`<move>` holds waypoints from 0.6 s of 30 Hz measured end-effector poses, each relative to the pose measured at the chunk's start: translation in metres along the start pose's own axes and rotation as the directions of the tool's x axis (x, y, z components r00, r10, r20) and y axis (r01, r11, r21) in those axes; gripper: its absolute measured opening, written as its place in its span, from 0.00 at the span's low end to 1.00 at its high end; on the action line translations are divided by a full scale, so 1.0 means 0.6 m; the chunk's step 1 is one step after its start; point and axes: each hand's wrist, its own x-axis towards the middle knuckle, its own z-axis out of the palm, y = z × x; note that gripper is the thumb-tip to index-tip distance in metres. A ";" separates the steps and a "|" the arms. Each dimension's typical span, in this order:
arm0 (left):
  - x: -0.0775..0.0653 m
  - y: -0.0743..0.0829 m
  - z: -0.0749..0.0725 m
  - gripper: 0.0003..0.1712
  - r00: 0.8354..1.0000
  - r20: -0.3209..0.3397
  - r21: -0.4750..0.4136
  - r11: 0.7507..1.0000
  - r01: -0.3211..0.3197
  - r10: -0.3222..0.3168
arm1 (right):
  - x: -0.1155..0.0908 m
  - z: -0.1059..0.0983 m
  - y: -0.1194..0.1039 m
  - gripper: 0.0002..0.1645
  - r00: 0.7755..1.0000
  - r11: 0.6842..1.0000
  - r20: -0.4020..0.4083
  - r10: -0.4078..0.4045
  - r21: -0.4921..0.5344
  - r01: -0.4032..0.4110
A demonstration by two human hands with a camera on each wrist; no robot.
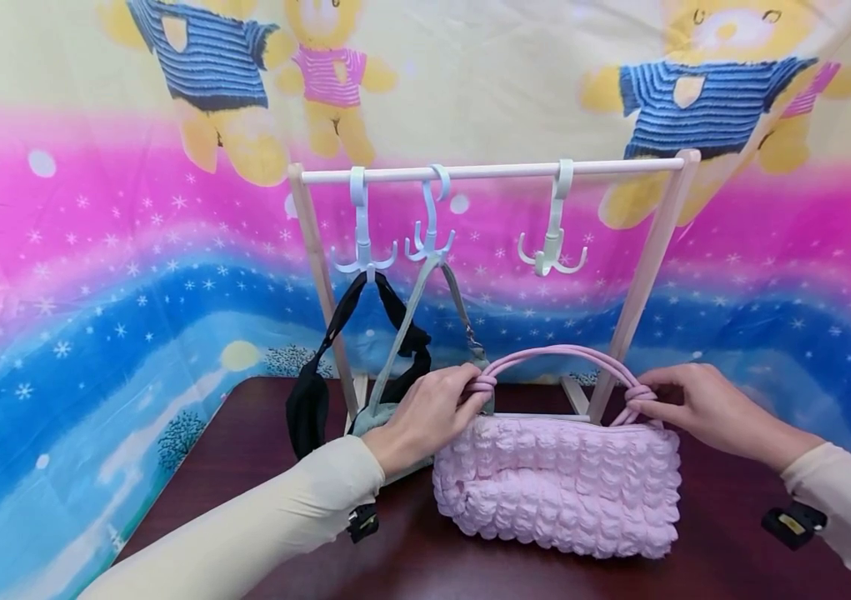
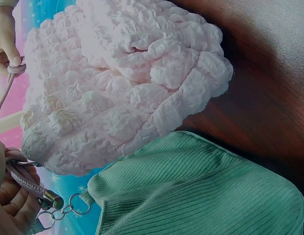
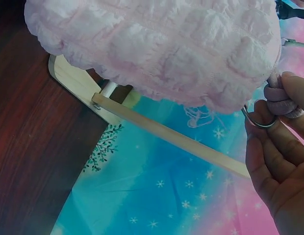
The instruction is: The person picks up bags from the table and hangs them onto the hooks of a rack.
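Note:
A pink puffy quilted handbag is held up by its looped cord handle between both hands. At the handle's left knot, my left hand grips the cord; the left wrist view shows its fingers curled round the cord beside a metal ring. My right hand pinches the knot at the other end, and in the right wrist view a metal ring lies against its fingers. Behind the left hand, a green corduroy bag hangs partly hidden by the hand and the pink bag.
A wooden rack with a white rail stands behind the bag. Along it hang a blue hook bearing a black bag, a second blue hook bearing the green bag's strap, and a pale green hook. Beneath is a dark red table.

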 end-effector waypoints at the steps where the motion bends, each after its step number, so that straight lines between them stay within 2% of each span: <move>1: 0.001 0.000 0.000 0.10 1.000 -0.002 -0.005 1.000 0.001 -0.001 | 0.000 0.000 0.000 0.07 1.000 1.000 0.000 0.001 -0.001 -0.001; 18: 0.008 0.001 -0.015 0.10 1.000 -0.017 -0.020 0.999 0.025 -0.026 | 0.016 -0.013 -0.011 0.06 1.000 1.000 -0.007 0.003 -0.014 -0.003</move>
